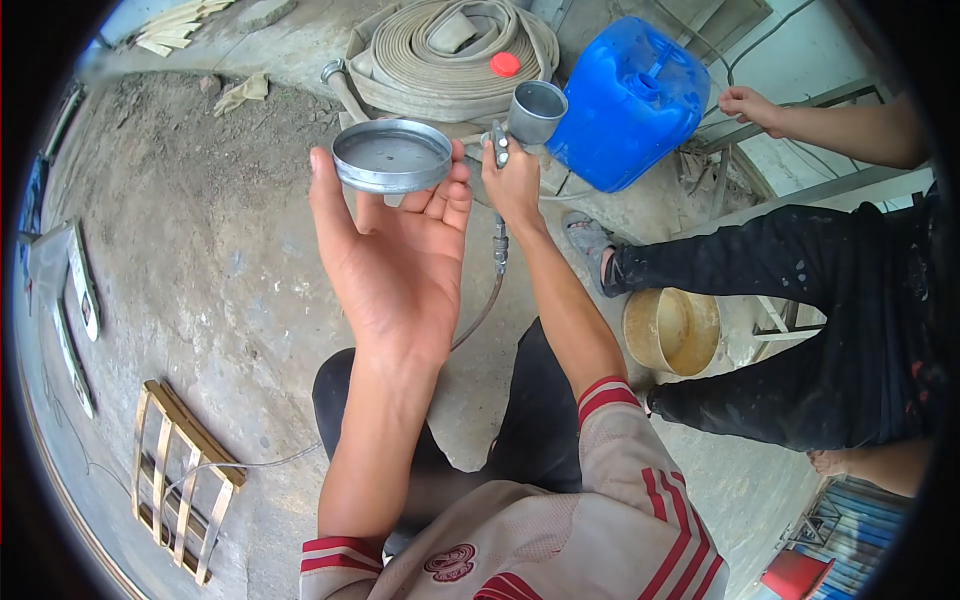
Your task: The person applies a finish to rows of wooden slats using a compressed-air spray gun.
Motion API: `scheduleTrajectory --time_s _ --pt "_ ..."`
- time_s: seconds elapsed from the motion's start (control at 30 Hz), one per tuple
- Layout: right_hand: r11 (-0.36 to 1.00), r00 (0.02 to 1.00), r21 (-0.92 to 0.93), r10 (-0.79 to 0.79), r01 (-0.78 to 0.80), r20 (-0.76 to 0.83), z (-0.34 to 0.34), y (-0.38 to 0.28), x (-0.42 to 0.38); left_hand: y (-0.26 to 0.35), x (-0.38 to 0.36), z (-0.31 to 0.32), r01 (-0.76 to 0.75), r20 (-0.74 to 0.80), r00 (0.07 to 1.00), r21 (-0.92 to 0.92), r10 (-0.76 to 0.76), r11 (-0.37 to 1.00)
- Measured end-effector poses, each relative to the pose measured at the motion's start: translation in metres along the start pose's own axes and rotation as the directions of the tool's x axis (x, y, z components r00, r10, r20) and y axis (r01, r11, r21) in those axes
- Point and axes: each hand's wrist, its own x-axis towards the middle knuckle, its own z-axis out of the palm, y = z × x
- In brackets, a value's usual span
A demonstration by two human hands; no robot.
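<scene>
My left hand (400,250) is palm up, its thumb and fingers gripping a shallow round metal lid (392,155) by the rim. The hollow side of the lid faces up. My right hand (512,185) is wrapped round the handle of a spray gun (501,140), just right of the lid. A grey metal cup (538,112) sits on the gun, its open mouth facing me. From the gun's lower end a coupling (500,245) leads into an air hose (480,318). The fingers of my right hand are partly hidden.
A blue jerrycan (630,105) stands beyond the gun, next to a coiled flat hose (450,50) bearing a red cap (505,65). A co-worker's legs (740,250) are at right, near a tan bucket (672,332). A slatted wooden frame (180,480) lies left.
</scene>
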Motion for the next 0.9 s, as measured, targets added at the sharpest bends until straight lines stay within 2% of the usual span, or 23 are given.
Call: scheduleTrajectory --time_s 0.23,0.37,0.47,0.5,0.6,0.63,0.67,0.7,0.8,0.9 --pt "0.999 0.998 0.028 -0.041 0.042 -0.039 -0.006 -0.028 0.023 -0.005 0.026 -0.006 0.099 -0.179 0.979 0.022 -0.093 0.995" --pt "1.000 1.000 0.025 -0.016 0.016 -0.002 -0.013 -0.053 0.046 0.003 0.050 -0.023 0.032 -0.241 0.971 0.140 0.003 0.990" --pt "0.999 0.999 0.032 -0.006 0.005 0.044 -0.024 -0.084 0.062 0.017 0.073 -0.014 -0.175 -0.154 0.952 0.436 0.265 0.883" --pt "1.000 0.999 0.030 0.005 -0.006 0.041 -0.026 -0.096 0.070 0.026 0.087 -0.020 -0.296 -0.043 0.922 0.561 0.384 0.773" --pt "1.000 0.999 0.028 -0.003 0.001 0.043 -0.037 -0.132 0.084 0.062 0.113 0.050 -0.337 0.236 0.933 0.834 0.270 0.436" --pt "0.999 0.999 0.040 -0.022 0.021 0.034 -0.042 -0.150 0.091 0.072 0.135 0.078 -0.481 0.415 0.865 0.846 0.282 0.229" --pt "0.998 0.999 0.052 -0.041 0.040 0.020 -0.046 -0.168 0.098 0.087 0.154 0.117 -0.568 0.554 0.805 0.823 0.212 0.006" --pt "0.999 0.996 0.028 0.020 -0.022 0.088 -0.055 -0.190 0.107 0.101 0.170 0.155 -0.640 0.667 0.738 0.740 0.102 -0.207" --pt "0.997 0.999 0.065 -0.032 0.029 0.044 -0.060 -0.233 0.133 0.119 0.219 0.232 -0.724 0.744 0.661 0.602 -0.092 -0.338" --pt "0.997 0.997 0.026 -0.077 0.077 0.015 -0.074 -0.290 0.160 0.139 0.234 0.290 -0.724 0.704 0.668 0.542 -0.240 -0.427"
